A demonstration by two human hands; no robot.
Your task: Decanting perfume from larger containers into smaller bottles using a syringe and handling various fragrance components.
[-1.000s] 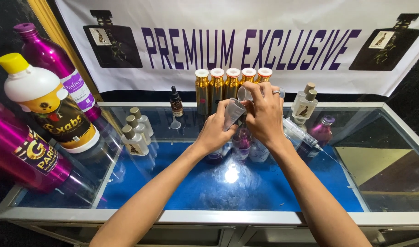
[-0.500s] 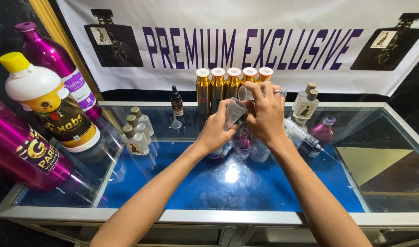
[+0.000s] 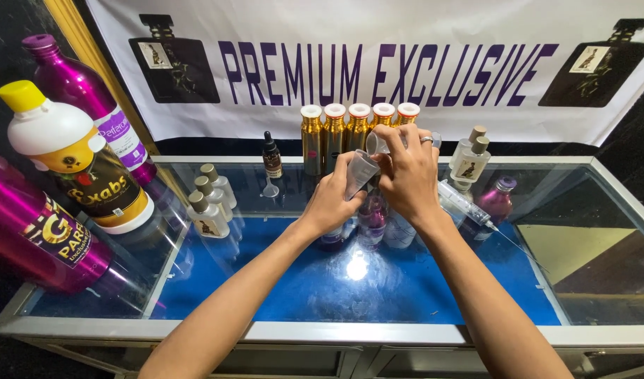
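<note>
At far left a large magenta bottle with a dark label lies tilted against the glass tabletop, beside a white-shouldered bottle with a yellow cap and a tall magenta bottle with a white and purple label. Three small clear bottles with tan caps stand near a small dark dropper bottle. Behind hangs a white banner with purple lettering and black bottle pictures at both ends. Five gold bottles with white caps line the back.

Nothing has shifted since the earlier frames. The left hand has its fingers clamped on a small clear bottle, tilted above the tabletop's middle. The right hand, ringed, pinches a small clear cup at the bottle's mouth. A syringe and a small purple bottle lie to the right.
</note>
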